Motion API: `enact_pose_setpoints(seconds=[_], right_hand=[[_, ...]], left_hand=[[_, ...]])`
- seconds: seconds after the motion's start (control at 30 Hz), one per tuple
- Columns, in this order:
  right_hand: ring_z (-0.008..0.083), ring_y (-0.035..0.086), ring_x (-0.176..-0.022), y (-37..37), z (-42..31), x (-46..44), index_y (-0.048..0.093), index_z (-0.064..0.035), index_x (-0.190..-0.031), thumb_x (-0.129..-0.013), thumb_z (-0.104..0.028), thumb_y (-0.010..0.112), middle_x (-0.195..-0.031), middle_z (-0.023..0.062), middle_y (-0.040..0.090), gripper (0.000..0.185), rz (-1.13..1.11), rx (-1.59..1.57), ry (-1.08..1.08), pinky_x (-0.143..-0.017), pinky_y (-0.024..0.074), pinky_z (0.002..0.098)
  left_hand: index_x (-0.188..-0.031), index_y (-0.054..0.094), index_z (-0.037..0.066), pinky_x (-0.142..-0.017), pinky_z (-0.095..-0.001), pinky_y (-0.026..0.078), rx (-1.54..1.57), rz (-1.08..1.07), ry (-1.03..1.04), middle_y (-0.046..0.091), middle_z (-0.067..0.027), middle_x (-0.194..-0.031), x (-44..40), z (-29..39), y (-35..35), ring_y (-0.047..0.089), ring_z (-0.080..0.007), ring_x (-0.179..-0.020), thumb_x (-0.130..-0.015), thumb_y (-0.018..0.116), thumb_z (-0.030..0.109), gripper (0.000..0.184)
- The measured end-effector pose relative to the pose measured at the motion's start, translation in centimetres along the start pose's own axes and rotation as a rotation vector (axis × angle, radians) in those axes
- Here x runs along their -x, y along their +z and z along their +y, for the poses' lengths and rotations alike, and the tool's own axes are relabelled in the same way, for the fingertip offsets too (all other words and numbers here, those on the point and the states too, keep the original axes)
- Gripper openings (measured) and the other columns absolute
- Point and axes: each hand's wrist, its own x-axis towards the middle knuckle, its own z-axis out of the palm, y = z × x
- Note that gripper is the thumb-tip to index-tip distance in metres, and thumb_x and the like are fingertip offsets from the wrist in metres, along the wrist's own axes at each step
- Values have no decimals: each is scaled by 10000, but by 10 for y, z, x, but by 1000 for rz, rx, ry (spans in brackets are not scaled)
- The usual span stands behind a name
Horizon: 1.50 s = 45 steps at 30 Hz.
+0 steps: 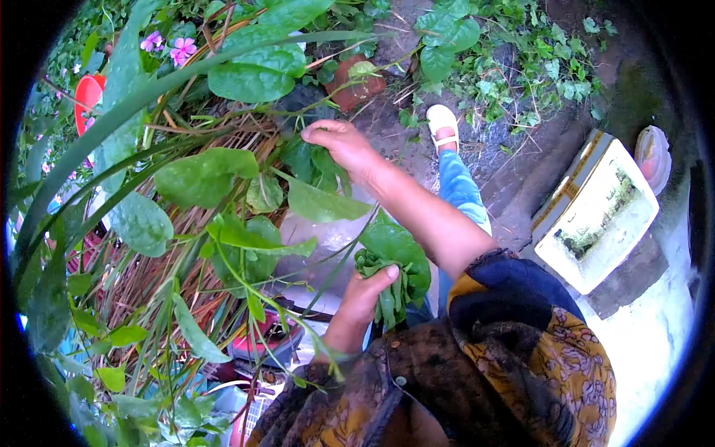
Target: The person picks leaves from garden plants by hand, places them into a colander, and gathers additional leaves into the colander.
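Observation:
My left hand point(365, 294) is closed around a bunch of green leaves point(391, 298), thumb on top, low in front of my body. A broad leaf point(398, 249) spreads just above that bunch. My right hand point(341, 149) reaches forward into the climbing plant, with thumb and finger pinched on a thin leaf stem. Dark green leaves point(316, 167) hang directly beneath this hand. Other large leaves point(205, 177) of the vine lie left of it, and a pale-lit leaf point(320, 201) stretches across below the right forearm.
Dry stalks point(253, 145) and long green blades fill the left side. A white foam box point(599, 216) with some greenery inside stands at the right. A brick piece point(354, 83) lies on the ground ahead, near my shoe point(442, 123). Pink flowers point(182, 51) grow at upper left.

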Motion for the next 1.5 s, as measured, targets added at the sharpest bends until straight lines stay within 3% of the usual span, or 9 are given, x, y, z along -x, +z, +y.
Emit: enact_pose_setpoints(seconds=[0.27,0.6,0.7,0.73,0.97,1.07,1.13,1.23,1.5], right_hand=[[92,485,-683,-8,0,8,619,-38,-780,-751,-153,557,-683,6,560,134,146,250,-91,-650,417,268],[156,507,-626,-28,-9,21,534,-55,-694,-715,-116,541,-690,29,517,65,307,-458,114,-591,440,310],[127,521,-703,-69,10,33,582,-47,-789,-758,-134,563,-751,12,554,94,224,-291,-27,-649,439,278],[116,521,-723,-81,-3,48,588,-44,-800,-771,-134,564,-763,4,560,98,210,-217,-64,-666,432,265],[71,485,-774,-96,-78,147,577,-31,-801,-835,-185,556,-769,-25,542,159,-408,242,-44,-725,393,237],[92,500,-766,-83,-71,141,567,-6,-797,-841,-194,550,-759,-4,555,193,-506,294,-153,-723,407,260],[95,509,-768,-76,-72,140,574,3,-900,-835,-76,523,-827,15,562,115,-395,364,-122,-713,414,255],[92,523,-790,-57,-69,146,482,-54,-1157,-826,4,487,-845,16,565,336,-71,511,-195,-711,435,257],[265,563,-938,-57,-65,143,442,-78,-1247,-827,-123,549,-1079,130,503,436,216,831,-401,-825,448,345]], left_hand=[[-1138,519,20,-826,-343,471,-64,52,27,592,-72,-1040,3,-1,9,576,-184,-934,-787,605,105,372],[-1175,493,14,-882,-350,440,-22,29,140,578,-75,-1084,7,16,17,559,-201,-984,-781,626,114,428],[-1174,495,15,-877,-348,441,-51,6,181,581,-76,-1071,5,25,14,558,-198,-981,-775,634,118,435],[-1136,494,3,-741,-342,496,-120,78,268,586,-113,-1015,-2,27,16,582,-222,-868,-718,686,264,528],[-1202,446,7,-868,-342,430,-4,-163,314,510,-127,-1189,-41,47,34,490,-227,-1071,-798,584,329,535],[-1204,456,-3,-865,-335,455,189,-175,196,547,-112,-1128,-51,28,13,549,-206,-993,-804,582,240,484],[-1200,465,17,-846,-340,462,223,-118,189,554,-94,-1095,-54,27,19,555,-207,-977,-846,534,283,448],[-1198,468,22,-873,-346,450,256,-31,185,548,-92,-1113,-56,32,40,546,-207,-1002,-893,481,295,410],[-1245,434,39,-929,-338,410,94,-41,281,517,-79,-1182,-70,31,45,508,-190,-1079,-920,447,310,424]])
